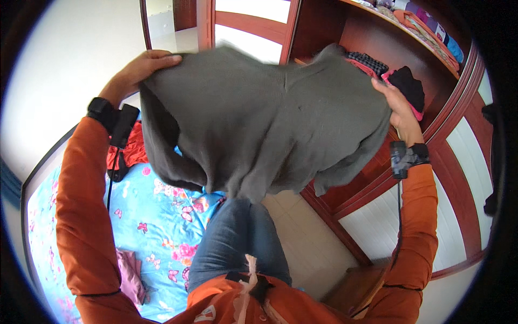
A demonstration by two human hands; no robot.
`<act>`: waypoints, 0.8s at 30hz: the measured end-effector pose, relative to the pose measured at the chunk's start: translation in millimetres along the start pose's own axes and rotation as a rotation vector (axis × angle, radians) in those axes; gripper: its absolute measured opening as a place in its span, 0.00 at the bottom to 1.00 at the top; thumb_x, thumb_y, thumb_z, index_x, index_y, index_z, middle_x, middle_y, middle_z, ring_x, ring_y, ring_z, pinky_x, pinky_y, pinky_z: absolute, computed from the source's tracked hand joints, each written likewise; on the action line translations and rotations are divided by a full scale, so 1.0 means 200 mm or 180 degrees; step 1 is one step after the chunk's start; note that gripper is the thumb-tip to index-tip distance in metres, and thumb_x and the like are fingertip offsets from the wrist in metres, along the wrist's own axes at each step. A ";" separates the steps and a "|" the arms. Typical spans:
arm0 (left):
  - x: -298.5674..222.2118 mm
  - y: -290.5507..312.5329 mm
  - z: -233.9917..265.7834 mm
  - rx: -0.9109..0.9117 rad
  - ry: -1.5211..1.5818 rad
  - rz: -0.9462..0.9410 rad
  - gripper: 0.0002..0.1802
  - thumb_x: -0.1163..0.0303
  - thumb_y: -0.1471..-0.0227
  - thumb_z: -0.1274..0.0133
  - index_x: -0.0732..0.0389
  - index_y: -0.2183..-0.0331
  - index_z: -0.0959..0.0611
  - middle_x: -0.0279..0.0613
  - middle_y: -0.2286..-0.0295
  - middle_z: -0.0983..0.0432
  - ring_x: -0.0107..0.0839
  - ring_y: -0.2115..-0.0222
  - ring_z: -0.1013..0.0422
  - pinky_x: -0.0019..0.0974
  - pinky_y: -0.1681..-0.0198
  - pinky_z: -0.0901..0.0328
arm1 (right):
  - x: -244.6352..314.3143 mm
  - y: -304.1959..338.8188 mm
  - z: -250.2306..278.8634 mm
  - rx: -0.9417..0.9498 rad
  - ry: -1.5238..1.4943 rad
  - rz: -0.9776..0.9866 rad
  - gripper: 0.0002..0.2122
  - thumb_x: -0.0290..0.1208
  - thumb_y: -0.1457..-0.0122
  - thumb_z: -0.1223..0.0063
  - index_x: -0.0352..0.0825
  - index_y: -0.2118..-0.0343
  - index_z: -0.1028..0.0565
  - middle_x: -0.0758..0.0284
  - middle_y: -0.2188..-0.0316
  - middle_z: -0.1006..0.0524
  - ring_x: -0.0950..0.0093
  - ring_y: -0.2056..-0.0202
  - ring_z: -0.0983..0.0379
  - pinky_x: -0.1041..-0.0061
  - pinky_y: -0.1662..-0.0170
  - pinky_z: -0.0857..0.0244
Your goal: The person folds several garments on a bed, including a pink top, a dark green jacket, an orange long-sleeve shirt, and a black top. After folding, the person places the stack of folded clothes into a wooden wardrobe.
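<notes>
A dark grey garment [264, 119] of soft cloth is stretched out in the air between my hands, its lower part hanging in loose folds. Whether it is a top or a bottom I cannot tell. My left hand [148, 66] grips its upper left corner, thumb lying on top of the cloth. At the right edge, my right hand [398, 105] is closed on the cloth, with the fingers mostly behind it. The upper edge of the garment looks slightly blurred.
A bed with a blue flowered sheet [129, 200] lies at left, bearing red clothing [135, 146] and a mauve folded cloth [131, 275]. Ahead and right stands an open wooden wardrobe [318, 27], its shelves holding folded clothes [407, 86]. A low brown wooden piece [353, 289] is at lower right.
</notes>
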State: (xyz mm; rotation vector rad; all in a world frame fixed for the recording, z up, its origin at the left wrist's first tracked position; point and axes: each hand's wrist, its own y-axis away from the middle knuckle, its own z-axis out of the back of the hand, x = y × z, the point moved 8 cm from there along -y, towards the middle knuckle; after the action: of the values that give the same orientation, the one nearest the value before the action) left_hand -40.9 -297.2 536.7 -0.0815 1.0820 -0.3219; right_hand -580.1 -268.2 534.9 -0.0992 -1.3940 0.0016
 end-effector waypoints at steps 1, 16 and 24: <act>0.00 -0.01 -0.01 -0.0037 -0.0132 -0.0022 0.28 0.48 0.45 0.45 0.61 0.53 0.21 0.44 0.62 0.22 0.32 0.61 0.25 0.35 0.53 0.32 | -0.03 -0.02 -0.01 0.0054 -0.0224 0.0052 0.18 0.39 0.39 0.45 0.29 0.54 0.24 0.62 0.57 0.22 0.70 0.58 0.25 0.72 0.53 0.32; 0.10 -0.07 0.15 -0.0632 0.0217 -0.0158 0.15 0.63 0.43 0.45 0.67 0.63 0.17 0.41 0.70 0.20 0.26 0.70 0.24 0.29 0.66 0.29 | -0.12 -0.13 0.03 -0.0009 -0.1060 -0.0056 0.20 0.41 0.39 0.45 0.31 0.50 0.26 0.62 0.50 0.25 0.68 0.52 0.28 0.69 0.47 0.36; 0.15 -0.02 0.11 -0.0053 -0.0870 -0.0335 0.29 0.48 0.45 0.45 0.59 0.50 0.22 0.39 0.57 0.23 0.32 0.57 0.27 0.38 0.46 0.34 | -0.17 -0.08 -0.06 0.0387 -0.1098 -0.0103 0.20 0.42 0.37 0.47 0.33 0.49 0.26 0.64 0.50 0.25 0.71 0.51 0.29 0.70 0.46 0.36</act>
State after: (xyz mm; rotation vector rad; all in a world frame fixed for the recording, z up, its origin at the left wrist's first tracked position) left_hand -8.9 -312.1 522.8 -0.1925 0.8109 -0.3846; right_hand -575.4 -286.4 499.7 0.0270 -1.7362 0.0798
